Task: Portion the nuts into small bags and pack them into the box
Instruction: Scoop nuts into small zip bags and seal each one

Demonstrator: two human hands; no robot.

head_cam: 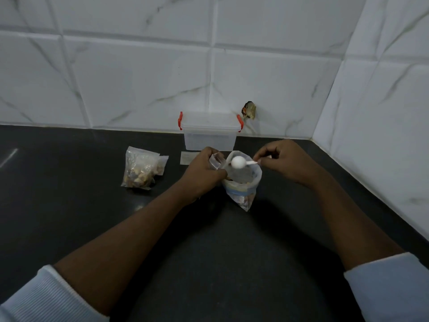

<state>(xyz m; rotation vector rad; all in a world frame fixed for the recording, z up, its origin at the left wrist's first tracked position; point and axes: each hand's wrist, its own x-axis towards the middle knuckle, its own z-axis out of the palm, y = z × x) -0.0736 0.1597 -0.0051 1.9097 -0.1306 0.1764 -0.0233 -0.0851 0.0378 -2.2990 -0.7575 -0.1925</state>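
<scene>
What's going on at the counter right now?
A person is portioning nuts. The left hand holds a small bag beside the large nut bag, while the right hand pinches a white scoop over the large bag's mouth. Filled small bags lie to the left; the lidded box stands behind.

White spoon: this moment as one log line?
left hand grips small clear plastic bag | right hand pinches white plastic spoon over large clear nut bag

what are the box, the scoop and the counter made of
The box looks like translucent plastic: frosted walls let light through, with red clips. The scoop seems white plastic, smooth and matte. The counter is probably dark stone: faint speckle, a dull reflection at left.
</scene>
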